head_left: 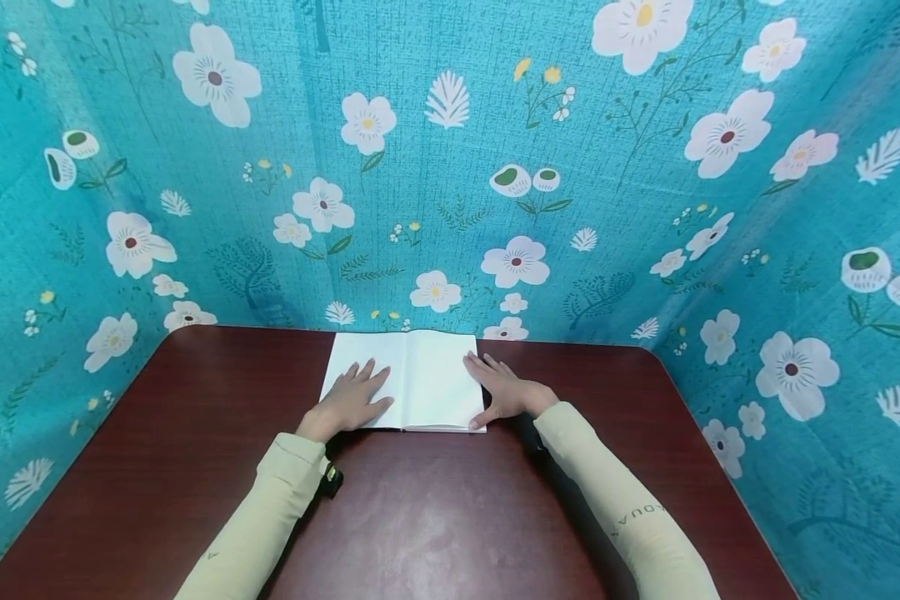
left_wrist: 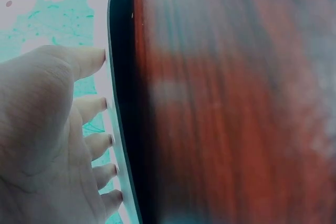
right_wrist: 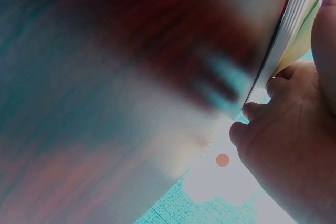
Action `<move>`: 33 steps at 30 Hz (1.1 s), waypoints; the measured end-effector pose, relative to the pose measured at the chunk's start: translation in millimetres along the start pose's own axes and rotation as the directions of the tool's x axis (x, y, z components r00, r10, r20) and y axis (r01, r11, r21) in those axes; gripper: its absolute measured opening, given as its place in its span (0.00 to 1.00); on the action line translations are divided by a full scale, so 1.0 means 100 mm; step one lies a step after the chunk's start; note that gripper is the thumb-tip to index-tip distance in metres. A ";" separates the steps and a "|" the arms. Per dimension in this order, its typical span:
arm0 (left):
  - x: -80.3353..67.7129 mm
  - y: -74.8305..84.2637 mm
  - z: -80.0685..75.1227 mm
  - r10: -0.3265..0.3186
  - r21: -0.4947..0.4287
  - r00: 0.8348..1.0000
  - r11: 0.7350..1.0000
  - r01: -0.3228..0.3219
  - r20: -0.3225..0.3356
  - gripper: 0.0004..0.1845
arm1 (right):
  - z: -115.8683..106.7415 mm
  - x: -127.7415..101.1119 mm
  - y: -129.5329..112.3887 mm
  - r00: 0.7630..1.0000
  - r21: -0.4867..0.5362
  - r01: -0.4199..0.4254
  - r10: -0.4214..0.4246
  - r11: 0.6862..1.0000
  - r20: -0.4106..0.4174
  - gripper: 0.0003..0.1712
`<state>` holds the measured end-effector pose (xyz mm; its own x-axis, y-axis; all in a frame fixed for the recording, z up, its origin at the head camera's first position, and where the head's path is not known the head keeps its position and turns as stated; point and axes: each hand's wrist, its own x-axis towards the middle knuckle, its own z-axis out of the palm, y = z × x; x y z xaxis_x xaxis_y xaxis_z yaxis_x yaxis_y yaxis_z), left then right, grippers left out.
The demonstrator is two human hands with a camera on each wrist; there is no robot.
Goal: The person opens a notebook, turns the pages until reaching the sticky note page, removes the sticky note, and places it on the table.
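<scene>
An open book with blank white pages lies at the far middle of a dark red-brown table. My left hand rests flat on the left page, fingers straight and spread. In the left wrist view the left hand's fingertips meet the book's dark edge. My right hand lies over the right page's outer edge, with the thumb down by the near right corner. The right wrist view shows the stacked page edges beside the right hand. Both arms wear pale sleeves.
A teal cloth with white flowers walls the table in at the back and on both sides. A small black device sits at my left wrist. The tabletop nearer me holds only my forearms.
</scene>
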<state>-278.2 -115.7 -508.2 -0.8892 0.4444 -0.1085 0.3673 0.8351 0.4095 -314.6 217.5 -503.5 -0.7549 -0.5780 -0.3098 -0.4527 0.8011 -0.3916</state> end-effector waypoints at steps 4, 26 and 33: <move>0.00 0.01 -0.01 0.000 -0.003 1.000 1.000 0.000 0.001 0.34 | 0.00 0.00 -0.01 1.000 -0.005 0.000 0.000 1.000 -0.002 0.75; -0.01 0.22 0.02 0.084 -0.050 0.996 0.995 -0.082 0.029 0.40 | 0.02 -0.01 -0.04 1.000 -0.017 -0.004 0.003 1.000 -0.013 0.75; 0.05 0.32 0.09 0.130 -0.002 0.991 0.992 -0.130 0.021 0.47 | 0.02 0.00 -0.04 1.000 -0.030 -0.003 0.003 1.000 -0.013 0.75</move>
<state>-268.7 -84.2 -503.6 -0.8282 0.5556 -0.0736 0.4788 0.7696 0.4224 -311.4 213.7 -503.7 -0.7624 -0.5736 -0.2995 -0.4643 0.8073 -0.3643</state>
